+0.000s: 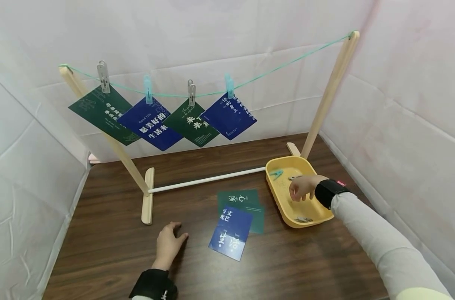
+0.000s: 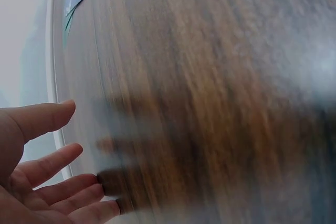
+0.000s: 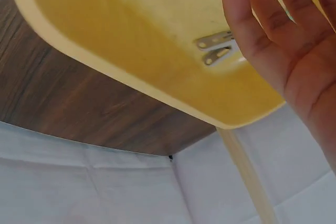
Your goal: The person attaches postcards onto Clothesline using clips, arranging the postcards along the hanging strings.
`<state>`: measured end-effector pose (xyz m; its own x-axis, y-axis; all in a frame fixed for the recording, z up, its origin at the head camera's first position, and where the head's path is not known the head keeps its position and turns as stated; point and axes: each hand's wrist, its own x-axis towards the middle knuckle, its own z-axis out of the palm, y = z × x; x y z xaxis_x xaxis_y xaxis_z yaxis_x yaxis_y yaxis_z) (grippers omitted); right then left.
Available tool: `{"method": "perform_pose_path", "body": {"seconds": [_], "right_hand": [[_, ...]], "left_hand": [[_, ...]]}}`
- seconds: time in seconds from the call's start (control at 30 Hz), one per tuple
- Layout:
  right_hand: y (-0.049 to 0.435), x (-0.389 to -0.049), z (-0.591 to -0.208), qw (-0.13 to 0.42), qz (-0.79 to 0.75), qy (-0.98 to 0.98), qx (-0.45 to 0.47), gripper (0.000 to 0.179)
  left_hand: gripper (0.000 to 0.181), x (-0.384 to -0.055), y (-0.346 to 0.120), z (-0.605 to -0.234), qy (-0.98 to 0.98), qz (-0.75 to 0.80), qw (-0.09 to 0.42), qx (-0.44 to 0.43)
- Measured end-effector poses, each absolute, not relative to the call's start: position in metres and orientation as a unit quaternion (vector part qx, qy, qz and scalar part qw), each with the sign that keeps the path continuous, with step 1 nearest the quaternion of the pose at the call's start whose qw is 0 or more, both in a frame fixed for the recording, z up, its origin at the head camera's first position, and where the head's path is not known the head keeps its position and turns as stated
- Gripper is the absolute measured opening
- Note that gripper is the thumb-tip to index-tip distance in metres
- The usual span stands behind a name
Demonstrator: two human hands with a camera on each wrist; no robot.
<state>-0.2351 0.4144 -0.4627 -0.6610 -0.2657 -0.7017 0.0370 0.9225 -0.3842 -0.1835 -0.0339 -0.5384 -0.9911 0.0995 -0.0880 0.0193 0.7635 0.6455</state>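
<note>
My right hand (image 1: 304, 187) hangs over the yellow basket (image 1: 283, 212), fingers loosely bent downward, with nothing seen in its grasp. Inside the basket lie a teal clothespin (image 1: 277, 173), a grey clothespin (image 1: 295, 178) partly behind the hand, and more grey clothespins (image 1: 303, 219) at the near end. The right wrist view has a grey clothespin (image 3: 214, 45) just beyond the fingers. My left hand (image 1: 168, 245) is low over the table with thumb and fingers spread apart, holding nothing. Between the hands, a blue card (image 1: 231, 235) overlaps a green card (image 1: 255, 200).
Behind, a teal string (image 1: 291, 62) spans two wooden posts (image 1: 330, 93). Clothespins hold several cards on it, green and blue alternating, including a blue card (image 1: 230, 118) rightmost. A white rod (image 1: 208, 180) joins the stand's feet across the brown table (image 1: 111, 250).
</note>
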Motion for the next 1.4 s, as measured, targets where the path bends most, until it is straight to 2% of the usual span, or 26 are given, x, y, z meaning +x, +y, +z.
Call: {"method": "perform_pose_path", "body": {"seconds": [0.37,0.7,1.03,1.23,1.4], "right_hand": [[0.406,-0.224,-0.475,0.484,-0.174,0.857,-0.004,0.013],[0.399,-0.221,-0.47,0.513,-0.173,0.841,0.008,0.024],[0.39,-0.213,-0.473,0.522,-0.135,0.842,-0.018,0.019],[0.385,-0.209,-0.475,0.506,-0.121,0.853,-0.032,0.014],[0.38,-0.209,-0.479,0.489,-0.096,0.865,-0.054,0.017]], "left_hand": [[0.038,-0.186,-0.034,-0.536,0.944,0.32,0.067,0.045],[0.045,-0.191,-0.028,-0.531,0.949,0.296,0.086,0.058],[0.045,-0.192,-0.027,-0.534,0.952,0.291,0.081,0.055],[0.047,-0.193,-0.027,-0.535,0.952,0.291,0.081,0.053],[0.046,-0.192,-0.029,-0.535,0.952,0.291,0.076,0.056]]}}
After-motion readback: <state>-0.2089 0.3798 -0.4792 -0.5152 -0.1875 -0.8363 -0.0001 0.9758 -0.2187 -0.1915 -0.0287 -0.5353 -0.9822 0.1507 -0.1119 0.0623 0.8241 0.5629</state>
